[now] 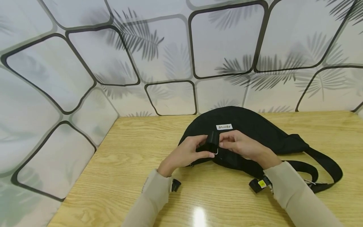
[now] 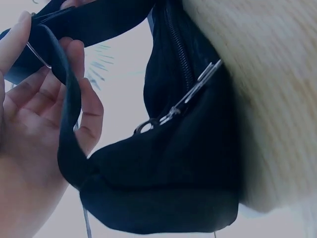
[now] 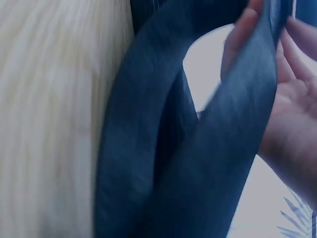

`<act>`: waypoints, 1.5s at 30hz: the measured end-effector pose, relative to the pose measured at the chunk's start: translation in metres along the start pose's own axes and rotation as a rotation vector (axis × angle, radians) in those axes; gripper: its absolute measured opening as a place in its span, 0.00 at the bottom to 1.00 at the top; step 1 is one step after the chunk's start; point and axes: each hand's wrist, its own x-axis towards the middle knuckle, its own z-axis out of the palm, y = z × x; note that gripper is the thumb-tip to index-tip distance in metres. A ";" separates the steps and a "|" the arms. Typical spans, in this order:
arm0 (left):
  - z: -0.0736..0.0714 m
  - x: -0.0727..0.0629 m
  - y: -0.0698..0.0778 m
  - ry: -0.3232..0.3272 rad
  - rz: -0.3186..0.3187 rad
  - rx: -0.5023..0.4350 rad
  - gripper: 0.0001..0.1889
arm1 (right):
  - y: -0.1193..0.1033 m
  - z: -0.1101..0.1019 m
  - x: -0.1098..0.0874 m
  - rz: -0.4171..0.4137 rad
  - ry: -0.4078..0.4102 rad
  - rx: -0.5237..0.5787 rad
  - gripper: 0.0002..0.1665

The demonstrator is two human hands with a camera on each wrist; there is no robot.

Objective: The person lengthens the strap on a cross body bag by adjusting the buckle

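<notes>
Head view, left to right about a curved black fabric bag (image 1: 246,121) resting on a light wood-grain table (image 1: 119,164): a pale wall covering (image 1: 224,44) with dark rounded frames and grey fern leaves rises to the bag's left and behind it. In front of the bag's left half, the left hand (image 1: 185,153), sleeved in beige, has its grip closed round a folded black webbing strap (image 1: 212,140), thumb below. A thin silver metal buckle (image 1: 216,152) shows at the strap's lower edge, before the bag. A white rectangular label (image 1: 224,127) sits on the bag, lettering upside down. Before the bag's middle, the right hand (image 1: 244,146) pinches the same strap, grip closed. From the bag's right end extends a black webbing loop (image 1: 326,160).
</notes>
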 end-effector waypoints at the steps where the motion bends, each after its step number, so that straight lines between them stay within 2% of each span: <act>1: -0.001 0.000 0.000 0.005 0.001 0.010 0.13 | 0.001 -0.002 -0.001 0.014 -0.008 -0.010 0.09; 5: -0.005 -0.001 0.001 0.032 -0.016 0.037 0.15 | 0.005 -0.012 -0.008 0.062 -0.045 -0.068 0.08; 9: -0.007 -0.002 0.001 0.036 -0.041 0.046 0.20 | 0.010 -0.017 -0.010 0.043 -0.073 -0.087 0.10; 14: -0.003 -0.001 0.001 0.025 -0.019 0.030 0.11 | 0.008 -0.011 -0.006 -0.021 -0.047 -0.104 0.07; 20: 0.003 0.001 0.001 -0.016 0.008 -0.051 0.13 | 0.000 -0.001 -0.001 -0.023 0.007 -0.049 0.07; 25: 0.002 0.000 0.001 0.003 0.016 -0.007 0.10 | -0.002 0.000 -0.002 0.024 0.031 -0.040 0.07; 30: -0.002 -0.002 0.001 0.018 0.010 0.006 0.12 | 0.001 -0.006 -0.005 0.051 -0.006 -0.046 0.09; 36: -0.002 -0.003 0.000 0.019 0.010 -0.028 0.18 | 0.004 -0.007 -0.005 0.015 -0.028 -0.017 0.07; 43: 0.002 0.000 -0.001 -0.008 0.017 -0.064 0.08 | 0.004 0.000 0.001 -0.052 -0.013 0.029 0.08; 45: 0.002 0.000 -0.001 -0.010 0.005 -0.066 0.10 | 0.004 0.001 0.001 -0.054 -0.010 0.050 0.10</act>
